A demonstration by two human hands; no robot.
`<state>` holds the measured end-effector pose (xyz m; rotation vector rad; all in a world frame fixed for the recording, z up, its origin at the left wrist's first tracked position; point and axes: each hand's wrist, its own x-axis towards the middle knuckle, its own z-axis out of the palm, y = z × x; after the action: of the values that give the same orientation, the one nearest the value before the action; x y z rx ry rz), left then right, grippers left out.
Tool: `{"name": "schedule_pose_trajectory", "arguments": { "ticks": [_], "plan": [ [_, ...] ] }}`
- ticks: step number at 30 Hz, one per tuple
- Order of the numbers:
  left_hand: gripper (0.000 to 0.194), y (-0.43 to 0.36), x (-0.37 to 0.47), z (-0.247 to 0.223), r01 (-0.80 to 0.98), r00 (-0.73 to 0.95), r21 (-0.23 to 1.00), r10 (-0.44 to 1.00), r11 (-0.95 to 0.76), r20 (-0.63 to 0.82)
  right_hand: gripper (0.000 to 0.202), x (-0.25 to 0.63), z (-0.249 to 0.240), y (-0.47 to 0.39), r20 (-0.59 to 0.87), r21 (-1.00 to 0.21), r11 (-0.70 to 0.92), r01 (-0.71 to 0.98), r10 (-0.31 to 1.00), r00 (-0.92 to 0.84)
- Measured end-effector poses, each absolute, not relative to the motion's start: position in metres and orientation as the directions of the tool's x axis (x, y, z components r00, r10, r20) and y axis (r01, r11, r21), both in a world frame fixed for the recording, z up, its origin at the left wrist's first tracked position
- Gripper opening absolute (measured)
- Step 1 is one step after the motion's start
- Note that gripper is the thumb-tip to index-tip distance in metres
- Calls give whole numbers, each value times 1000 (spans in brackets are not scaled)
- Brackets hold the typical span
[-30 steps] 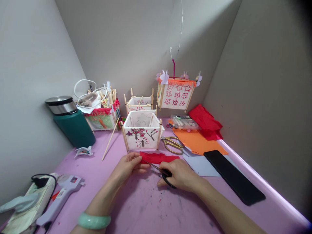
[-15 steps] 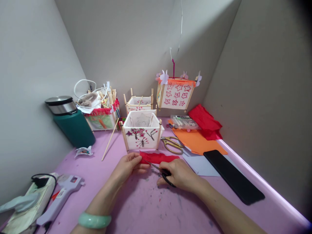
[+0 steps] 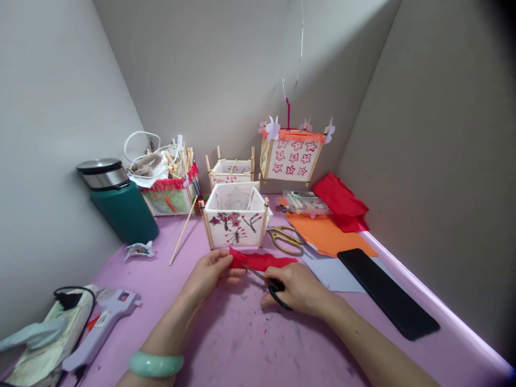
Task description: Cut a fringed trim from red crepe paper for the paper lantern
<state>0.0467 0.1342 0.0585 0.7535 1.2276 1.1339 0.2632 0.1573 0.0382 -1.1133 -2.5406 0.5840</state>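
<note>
A strip of red crepe paper lies crosswise in front of the white box lantern. My left hand pinches the strip's left end between thumb and fingers. In my right hand is a pair of black-handled scissors, fingers wrapped round the loops. The blades point left and meet the strip's lower edge close to my left fingertips. Whether the blade tips are parted is too small to tell. The lantern has wooden sticks at its corners and drawn red and black flowers on its front.
Gold-handled scissors, orange paper, pale sheets and a black phone lie on the right. At left are a green bottle, a wooden stick and a glue gun. A decorated lantern hangs behind.
My left hand and the strip's left end have shifted slightly up and left. The scissors stay at the strip's lower edge. The whole view has moved very slightly.
</note>
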Motion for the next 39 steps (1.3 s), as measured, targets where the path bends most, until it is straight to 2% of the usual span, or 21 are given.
{"name": "schedule_pose_trajectory", "arguments": {
  "ticks": [26,39],
  "plan": [
    [6,135,41,57,-257,-80,923,946,285,-314,39,269,45,159,74,-466,610,641,749,-659],
    [3,133,48,59,-204,-59,928,942,312,-330,38,268,37,159,119,-444,638,630,738,-664]
  ]
}}
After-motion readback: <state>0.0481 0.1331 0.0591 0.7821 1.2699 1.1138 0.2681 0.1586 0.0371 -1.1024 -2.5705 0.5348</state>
